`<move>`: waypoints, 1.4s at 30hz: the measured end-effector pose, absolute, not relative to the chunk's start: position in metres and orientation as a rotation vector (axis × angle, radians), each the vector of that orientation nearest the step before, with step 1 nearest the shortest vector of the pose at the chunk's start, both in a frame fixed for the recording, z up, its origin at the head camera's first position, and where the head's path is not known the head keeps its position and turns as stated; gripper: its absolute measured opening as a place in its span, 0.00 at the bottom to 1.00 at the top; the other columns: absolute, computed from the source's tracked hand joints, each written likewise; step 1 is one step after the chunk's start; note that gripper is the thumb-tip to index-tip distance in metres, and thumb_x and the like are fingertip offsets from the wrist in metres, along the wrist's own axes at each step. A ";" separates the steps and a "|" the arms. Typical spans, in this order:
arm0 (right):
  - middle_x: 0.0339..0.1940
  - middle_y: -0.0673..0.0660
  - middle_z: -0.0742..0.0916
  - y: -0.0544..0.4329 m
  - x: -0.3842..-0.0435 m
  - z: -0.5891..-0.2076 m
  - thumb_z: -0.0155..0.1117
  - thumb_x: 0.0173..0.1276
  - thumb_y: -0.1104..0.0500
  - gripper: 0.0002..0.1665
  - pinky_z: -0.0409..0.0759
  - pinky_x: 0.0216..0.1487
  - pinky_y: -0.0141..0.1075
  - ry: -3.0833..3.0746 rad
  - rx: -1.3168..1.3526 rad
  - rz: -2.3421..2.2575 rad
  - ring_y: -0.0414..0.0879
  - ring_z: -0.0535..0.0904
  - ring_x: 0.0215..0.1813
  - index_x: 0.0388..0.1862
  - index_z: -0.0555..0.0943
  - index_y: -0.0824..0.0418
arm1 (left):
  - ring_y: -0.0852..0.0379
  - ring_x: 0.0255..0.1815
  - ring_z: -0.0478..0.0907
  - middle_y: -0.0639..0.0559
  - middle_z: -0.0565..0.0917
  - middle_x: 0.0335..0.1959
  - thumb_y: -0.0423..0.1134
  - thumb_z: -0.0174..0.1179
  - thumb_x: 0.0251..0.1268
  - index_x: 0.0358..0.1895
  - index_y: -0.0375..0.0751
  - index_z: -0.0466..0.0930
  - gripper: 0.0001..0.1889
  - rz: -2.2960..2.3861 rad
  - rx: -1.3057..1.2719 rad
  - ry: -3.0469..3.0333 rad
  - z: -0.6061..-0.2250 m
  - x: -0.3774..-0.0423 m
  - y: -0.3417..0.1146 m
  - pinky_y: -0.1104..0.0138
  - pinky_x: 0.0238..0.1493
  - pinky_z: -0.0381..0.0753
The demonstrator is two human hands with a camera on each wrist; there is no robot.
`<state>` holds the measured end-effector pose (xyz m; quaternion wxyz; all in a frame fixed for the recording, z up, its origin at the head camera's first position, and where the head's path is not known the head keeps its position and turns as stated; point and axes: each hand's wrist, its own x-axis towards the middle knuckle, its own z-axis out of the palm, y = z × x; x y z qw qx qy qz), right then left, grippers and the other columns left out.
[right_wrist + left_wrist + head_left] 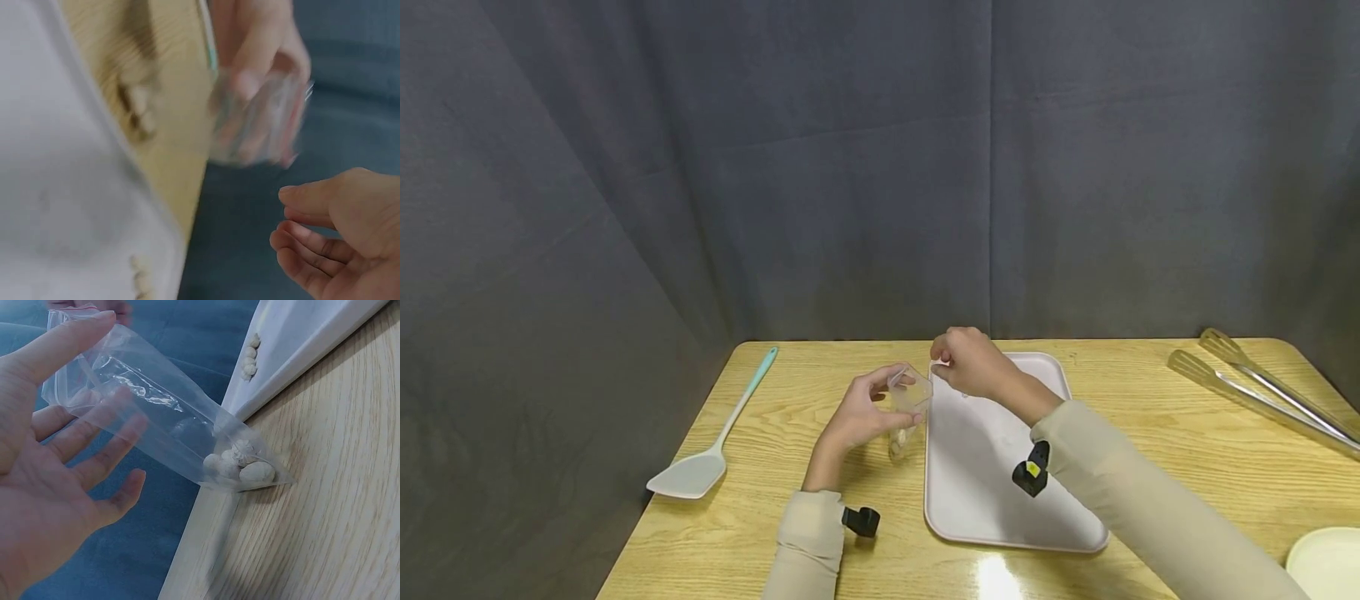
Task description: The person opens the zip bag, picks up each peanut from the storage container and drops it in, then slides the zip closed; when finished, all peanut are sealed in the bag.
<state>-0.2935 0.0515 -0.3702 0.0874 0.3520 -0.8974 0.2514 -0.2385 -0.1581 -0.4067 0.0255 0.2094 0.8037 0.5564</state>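
Observation:
My left hand [861, 412] holds a clear zip-top plastic bag [169, 415] near its mouth, thumb on one side and fingers on the other. Several pale, knobbly pieces [240, 465] lie in the bag's lower corner, close over the wooden table. My right hand [973, 364] is above the far left part of a white tray [981, 475]. In the right wrist view its fingers are loosely curled, with nothing visible between thumb and fingertips. A short row of similar knobbly lumps [250, 359] rests in the tray.
A spatula [692, 475] with a turquoise handle lies at the left of the table [760, 542]. Metal tongs [1262, 396] lie at the far right. A pale round dish [1330, 562] is at the near right edge. A dark curtain hangs behind.

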 end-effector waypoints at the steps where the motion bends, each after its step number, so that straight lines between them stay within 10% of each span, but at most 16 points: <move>1: 0.31 0.61 0.86 0.054 -0.296 -0.374 0.71 0.60 0.69 0.05 0.82 0.37 0.43 -2.692 1.019 0.749 0.51 0.82 0.34 0.36 0.86 0.71 | 0.36 0.63 0.70 0.34 0.79 0.59 0.30 0.72 0.54 0.69 0.27 0.67 0.38 1.723 0.649 2.490 -0.407 -0.239 -0.158 0.40 0.66 0.62; 15: 0.16 0.52 0.76 0.065 -0.336 -0.439 0.67 0.63 0.64 0.19 0.71 0.28 0.41 -2.982 0.547 0.631 0.46 0.69 0.23 0.14 0.73 0.62 | 0.38 0.62 0.72 0.36 0.80 0.59 0.30 0.73 0.53 0.70 0.30 0.68 0.38 1.731 0.660 2.493 -0.405 -0.241 -0.158 0.41 0.66 0.63; 42: 0.21 0.56 0.81 0.061 -0.331 -0.462 0.58 0.58 0.72 0.16 0.78 0.29 0.49 -2.932 0.506 0.577 0.49 0.74 0.26 0.13 0.73 0.59 | 0.49 0.60 0.74 0.48 0.82 0.58 0.36 0.76 0.53 0.71 0.42 0.70 0.39 1.720 0.633 2.529 -0.442 -0.261 -0.164 0.44 0.66 0.65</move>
